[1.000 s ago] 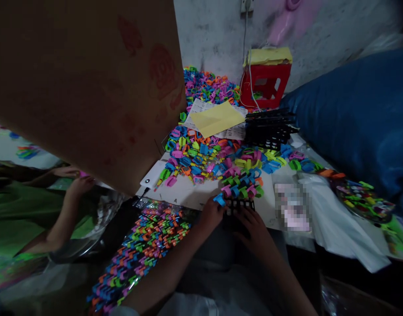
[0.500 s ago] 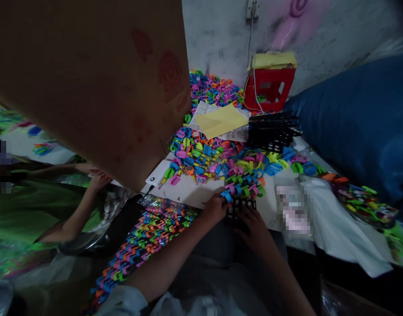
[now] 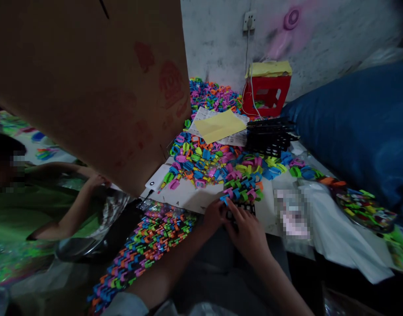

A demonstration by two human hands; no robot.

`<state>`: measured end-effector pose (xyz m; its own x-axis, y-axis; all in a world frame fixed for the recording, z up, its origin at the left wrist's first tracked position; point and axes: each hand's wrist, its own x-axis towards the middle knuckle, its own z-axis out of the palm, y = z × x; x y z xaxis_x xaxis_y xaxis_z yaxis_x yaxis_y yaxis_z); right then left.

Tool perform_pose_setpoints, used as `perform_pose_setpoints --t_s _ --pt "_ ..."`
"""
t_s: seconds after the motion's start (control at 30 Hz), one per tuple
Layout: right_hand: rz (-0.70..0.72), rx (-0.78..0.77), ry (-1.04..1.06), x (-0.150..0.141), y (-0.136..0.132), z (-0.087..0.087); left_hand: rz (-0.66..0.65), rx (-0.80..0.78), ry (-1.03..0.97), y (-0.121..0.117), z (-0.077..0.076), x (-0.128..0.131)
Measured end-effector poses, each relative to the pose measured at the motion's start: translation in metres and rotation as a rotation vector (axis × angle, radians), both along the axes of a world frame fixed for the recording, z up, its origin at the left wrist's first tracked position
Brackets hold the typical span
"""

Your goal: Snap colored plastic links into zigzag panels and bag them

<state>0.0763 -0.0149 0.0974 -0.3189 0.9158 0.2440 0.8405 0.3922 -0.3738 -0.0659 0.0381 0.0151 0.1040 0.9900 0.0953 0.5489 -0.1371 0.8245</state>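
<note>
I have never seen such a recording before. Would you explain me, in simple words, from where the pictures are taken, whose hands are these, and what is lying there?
There is no machine here. The camera is worn on a person's head and looks forward and down, so the two bare hands at lower centre are that person's own. The left hand and right hand meet at a small blue piece beside a black grid; it is too dark to tell how each grips. Just beyond, similar coloured pieces stand in rows. On the white table lie a loose colourful pile and a yellow sheet. A large cardboard box blocks much of the left side; past it, a co-worker in green is partly visible.
</note>
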Motion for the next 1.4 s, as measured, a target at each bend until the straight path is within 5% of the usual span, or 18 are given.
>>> perform_pose_setpoints --t_s 0.17,0.47,0.67,0.77,0.9,1.0,1.17,1.3,1.4 --pt "-0.057 -0.026 -0.077 -0.021 0.017 -0.004 -0.065 0.025 -0.052 0.001 0.002 -0.006" --pt "-0.075 0.075 -0.009 -0.007 0.017 -0.017 -0.078 0.076 -0.121 -0.005 -0.002 -0.012" --pt "0.03 0.056 0.246 0.006 -0.007 -0.034 0.429 -0.113 0.213 0.025 0.025 -0.084" --pt "0.112 -0.017 0.223 0.006 -0.022 -0.043 0.447 -0.236 0.296 0.056 0.037 -0.11" --pt "0.197 -0.17 0.169 0.0 -0.034 -0.045 0.326 -0.373 0.328 0.081 0.042 -0.118" --pt "0.193 -0.243 0.262 -0.005 -0.036 -0.041 0.236 -0.412 0.302 0.073 0.048 -0.121" --pt "0.131 -0.347 0.603 -0.017 -0.034 -0.028 0.114 -0.328 0.222 0.01 0.076 -0.12" --pt "0.157 -0.408 0.792 -0.029 -0.033 -0.021 -0.377 -0.205 0.22 -0.05 0.098 -0.092" --pt "0.067 -0.343 0.825 -0.027 -0.033 -0.026 -0.525 -0.158 0.269 -0.067 0.103 -0.069"
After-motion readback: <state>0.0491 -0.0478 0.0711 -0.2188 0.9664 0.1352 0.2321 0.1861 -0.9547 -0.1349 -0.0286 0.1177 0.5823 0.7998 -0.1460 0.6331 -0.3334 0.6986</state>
